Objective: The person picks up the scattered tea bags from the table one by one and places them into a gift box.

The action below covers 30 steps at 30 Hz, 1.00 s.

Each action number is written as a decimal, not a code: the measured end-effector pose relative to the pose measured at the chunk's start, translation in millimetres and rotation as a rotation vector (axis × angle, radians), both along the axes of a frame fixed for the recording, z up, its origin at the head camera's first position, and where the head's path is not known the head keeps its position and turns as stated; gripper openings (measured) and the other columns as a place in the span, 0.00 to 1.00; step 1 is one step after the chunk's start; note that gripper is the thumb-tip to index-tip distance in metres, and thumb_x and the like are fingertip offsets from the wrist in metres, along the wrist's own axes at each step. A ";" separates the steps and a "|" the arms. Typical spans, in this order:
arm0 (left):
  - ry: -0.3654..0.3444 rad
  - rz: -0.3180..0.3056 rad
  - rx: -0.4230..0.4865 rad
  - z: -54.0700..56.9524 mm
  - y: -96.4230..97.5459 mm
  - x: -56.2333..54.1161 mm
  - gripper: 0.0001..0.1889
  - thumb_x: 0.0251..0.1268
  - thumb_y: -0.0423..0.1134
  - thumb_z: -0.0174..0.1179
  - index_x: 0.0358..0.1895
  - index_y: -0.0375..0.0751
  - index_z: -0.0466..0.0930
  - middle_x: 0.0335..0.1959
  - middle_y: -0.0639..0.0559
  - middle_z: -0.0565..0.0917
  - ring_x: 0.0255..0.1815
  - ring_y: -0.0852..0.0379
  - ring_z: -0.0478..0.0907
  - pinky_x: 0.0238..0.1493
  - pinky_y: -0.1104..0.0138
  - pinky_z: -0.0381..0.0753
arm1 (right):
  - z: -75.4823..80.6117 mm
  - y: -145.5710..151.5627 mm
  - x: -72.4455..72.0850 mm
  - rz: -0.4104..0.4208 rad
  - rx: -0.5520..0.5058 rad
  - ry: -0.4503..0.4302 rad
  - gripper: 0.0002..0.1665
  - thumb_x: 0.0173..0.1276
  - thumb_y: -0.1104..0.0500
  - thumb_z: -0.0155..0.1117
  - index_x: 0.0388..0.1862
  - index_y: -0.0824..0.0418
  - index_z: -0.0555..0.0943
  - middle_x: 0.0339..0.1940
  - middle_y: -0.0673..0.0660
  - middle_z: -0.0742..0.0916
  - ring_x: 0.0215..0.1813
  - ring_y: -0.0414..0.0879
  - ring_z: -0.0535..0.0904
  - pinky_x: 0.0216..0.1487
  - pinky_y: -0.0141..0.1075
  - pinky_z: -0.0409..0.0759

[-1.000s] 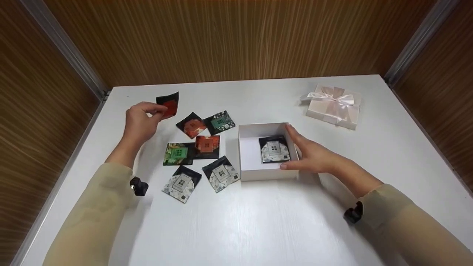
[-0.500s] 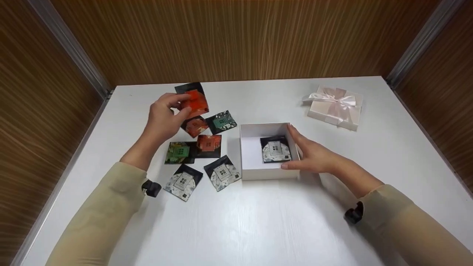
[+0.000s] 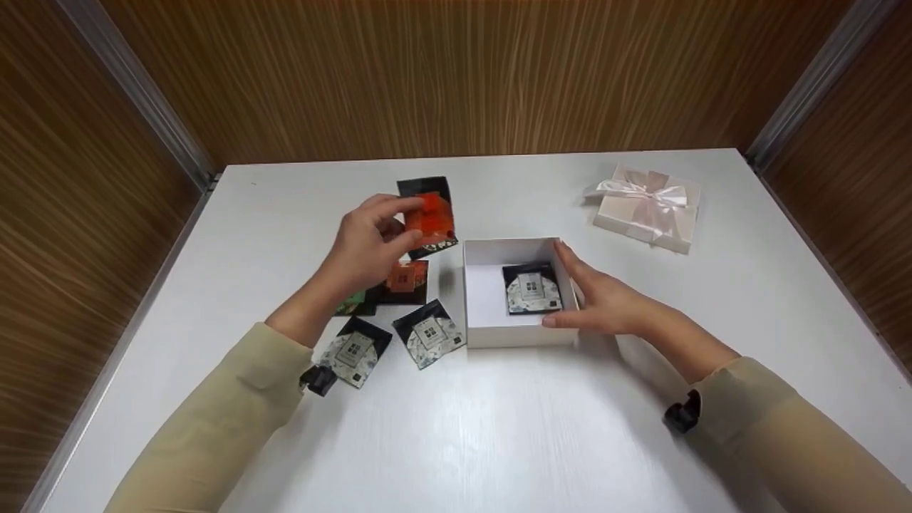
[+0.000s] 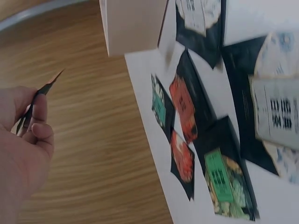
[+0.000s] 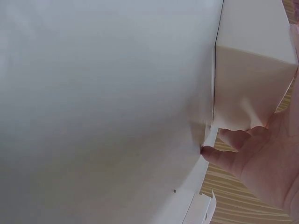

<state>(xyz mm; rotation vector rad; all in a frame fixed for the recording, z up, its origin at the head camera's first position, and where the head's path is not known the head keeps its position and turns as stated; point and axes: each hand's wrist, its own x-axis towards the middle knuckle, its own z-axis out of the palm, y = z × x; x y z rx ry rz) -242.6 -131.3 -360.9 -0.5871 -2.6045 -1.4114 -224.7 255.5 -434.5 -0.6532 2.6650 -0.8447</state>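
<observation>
My left hand (image 3: 367, 242) pinches a red and black tea sachet (image 3: 436, 216) between thumb and fingers, held up left of the box's far corner. In the left wrist view that sachet (image 4: 50, 85) shows edge-on. My right hand (image 3: 605, 303) grips an open white box (image 3: 520, 337) by its right side, thumb at the front rim, index finger at the back corner. In the right wrist view the fingers (image 5: 224, 158) reach along the box's outer wall (image 5: 252, 84). Inside the box, a white and black sachet (image 3: 531, 291) lies towards the right.
Left of the box lie a red sachet (image 3: 404, 278), a partly hidden green one (image 3: 353, 305) and two white ones (image 3: 354, 349). A teal sachet (image 4: 159, 106) and another red one (image 4: 182, 158) show in the left wrist view. A pink lid with a bow (image 3: 641, 210) lies back right.
My left hand has carried the red sachet rightwards from the table's left side, over the other sachets, towards the box. My right hand has stayed on the box.
</observation>
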 end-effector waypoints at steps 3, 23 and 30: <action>0.001 -0.039 -0.007 -2.3 13.1 4.4 0.22 0.74 0.33 0.68 0.69 0.45 0.83 0.59 0.50 0.81 0.41 0.55 0.80 0.41 0.66 0.84 | 0.0 -0.2 0.3 0.001 -0.002 0.002 0.78 0.64 0.31 0.76 0.90 0.53 0.32 0.89 0.60 0.46 0.86 0.62 0.49 0.83 0.58 0.52; -0.080 -0.229 -0.143 -32.6 89.5 10.0 0.23 0.75 0.36 0.67 0.71 0.39 0.81 0.57 0.46 0.85 0.47 0.55 0.83 0.44 0.67 0.82 | -3.0 0.1 -1.0 -0.018 -0.014 -0.027 0.78 0.63 0.30 0.76 0.90 0.49 0.32 0.89 0.60 0.49 0.85 0.63 0.53 0.81 0.60 0.55; -0.035 -0.284 -0.221 -41.7 102.6 3.8 0.24 0.75 0.36 0.67 0.71 0.37 0.80 0.58 0.45 0.85 0.47 0.54 0.82 0.48 0.65 0.80 | -1.0 -0.8 -1.5 -0.009 -0.019 -0.017 0.77 0.63 0.31 0.76 0.90 0.50 0.33 0.89 0.60 0.50 0.85 0.64 0.54 0.81 0.61 0.55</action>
